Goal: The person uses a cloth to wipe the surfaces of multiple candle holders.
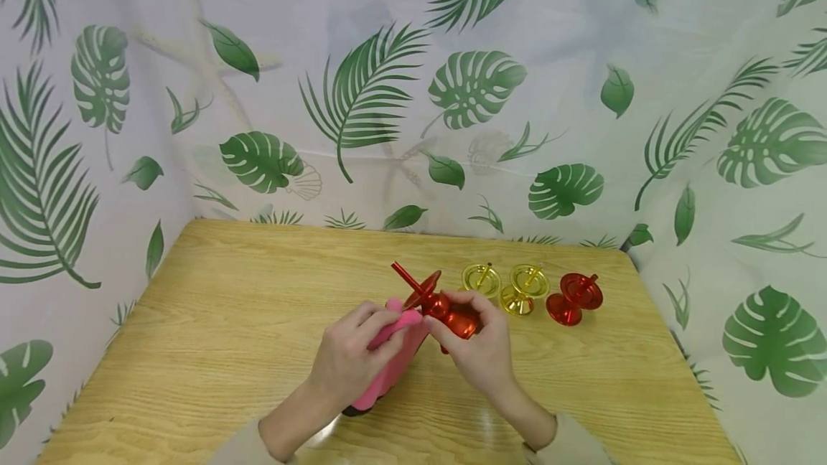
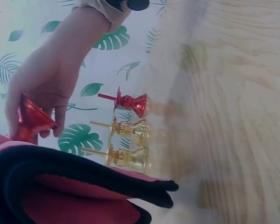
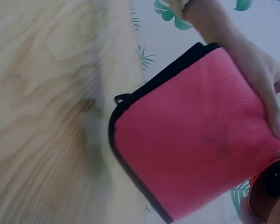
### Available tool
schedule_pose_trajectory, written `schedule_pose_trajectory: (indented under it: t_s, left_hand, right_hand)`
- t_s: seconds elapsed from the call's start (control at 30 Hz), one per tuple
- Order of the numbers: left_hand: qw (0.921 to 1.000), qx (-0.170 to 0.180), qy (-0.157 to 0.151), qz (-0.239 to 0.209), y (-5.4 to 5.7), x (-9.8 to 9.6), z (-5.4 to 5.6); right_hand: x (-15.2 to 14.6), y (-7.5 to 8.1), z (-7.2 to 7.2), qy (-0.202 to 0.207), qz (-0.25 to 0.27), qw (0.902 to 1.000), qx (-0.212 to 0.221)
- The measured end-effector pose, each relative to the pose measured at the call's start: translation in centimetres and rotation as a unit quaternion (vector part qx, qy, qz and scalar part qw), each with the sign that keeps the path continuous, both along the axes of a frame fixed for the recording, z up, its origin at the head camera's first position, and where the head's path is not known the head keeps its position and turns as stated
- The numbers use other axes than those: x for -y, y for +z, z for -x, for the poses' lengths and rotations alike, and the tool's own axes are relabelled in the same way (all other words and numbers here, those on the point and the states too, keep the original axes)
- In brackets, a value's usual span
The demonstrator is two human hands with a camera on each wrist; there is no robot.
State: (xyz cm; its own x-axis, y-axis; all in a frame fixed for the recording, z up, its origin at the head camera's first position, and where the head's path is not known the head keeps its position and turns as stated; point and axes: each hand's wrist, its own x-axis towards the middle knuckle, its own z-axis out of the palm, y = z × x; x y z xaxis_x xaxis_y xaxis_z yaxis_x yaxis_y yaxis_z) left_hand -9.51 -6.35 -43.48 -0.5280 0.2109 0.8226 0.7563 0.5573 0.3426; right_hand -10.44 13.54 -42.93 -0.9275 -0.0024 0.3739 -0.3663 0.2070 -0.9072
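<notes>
My left hand pinches a folded pink cloth with black edging, which hangs below it towards the table. In my right hand is a shiny red candle holder, gripped around its base and tilted so that its spike leans up to the left. The cloth touches the holder near the underside of its dish. In the left wrist view, the cloth partly covers this red holder. The right wrist view shows the cloth's broad pink face and the holder's hollow base.
Behind my right hand two gold candle holders and a second red one stand in a row on the wooden table. White fabric with green leaves encloses the table's back and sides.
</notes>
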Motion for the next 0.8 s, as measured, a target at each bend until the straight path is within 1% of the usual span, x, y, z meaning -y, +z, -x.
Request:
schedule_pose_trajectory:
  t_s: [0.07,0.13,0.17,0.27,0.33,0.4,0.5,0.53,0.63,0.67,0.7,0.73,0.77,0.8]
  left_hand:
    - [1.0000,0.002,0.003,0.004,0.3,-0.1,-0.1]
    - [0.9999,0.006,0.005,0.008,0.6,-0.2,-0.1]
    - [0.9999,0.008,0.006,0.010,0.8,-0.2,-0.1]
    - [0.9998,0.015,0.007,0.014,1.3,-0.4,-0.1]
    - [0.9996,0.020,0.010,0.018,1.7,-0.5,-0.1]
    - [0.9992,0.030,0.012,0.023,2.3,-0.6,-0.1]
    - [0.9983,0.043,0.019,0.035,3.1,-0.8,-0.1]
    - [0.9979,0.048,0.022,0.039,3.4,-0.8,-0.1]
    - [0.9968,0.060,0.027,0.046,4.0,-1.0,0.0]
    - [0.9966,0.063,0.027,0.047,4.0,-1.0,0.0]
    - [0.9965,0.063,0.027,0.048,4.1,-1.0,0.0]
    - [0.9964,0.063,0.027,0.049,4.1,-1.1,0.0]
    - [0.9965,0.062,0.027,0.049,4.0,-1.1,0.0]
    - [0.9966,0.059,0.027,0.050,3.9,-1.1,0.0]
  right_hand:
    - [0.0,-0.4,0.1,-0.008,-0.037,0.9982,-0.046]
    - [0.0,-0.7,0.3,-0.016,-0.072,0.9928,-0.094]
    - [-0.1,-0.9,0.4,-0.018,-0.087,0.9891,-0.117]
    - [-0.2,-1.1,0.6,-0.028,-0.138,0.9730,-0.183]
    - [-0.3,-1.2,0.7,-0.042,-0.183,0.9580,-0.217]
    - [-0.4,-1.2,0.7,-0.057,-0.225,0.9399,-0.250]
    - [-0.6,-1.4,0.8,-0.073,-0.274,0.9132,-0.293]
    - [-0.6,-1.5,0.8,-0.075,-0.283,0.9051,-0.308]
    - [-0.8,-1.6,0.9,-0.076,-0.300,0.8875,-0.341]
    - [-0.9,-1.6,0.9,-0.077,-0.303,0.8851,-0.345]
    - [-0.9,-1.7,0.9,-0.076,-0.302,0.8847,-0.347]
    - [-1.0,-1.7,0.9,-0.075,-0.298,0.8867,-0.345]
    - [-1.0,-1.7,0.9,-0.073,-0.292,0.8912,-0.339]
    - [-1.0,-1.6,0.8,-0.071,-0.284,0.8979,-0.329]
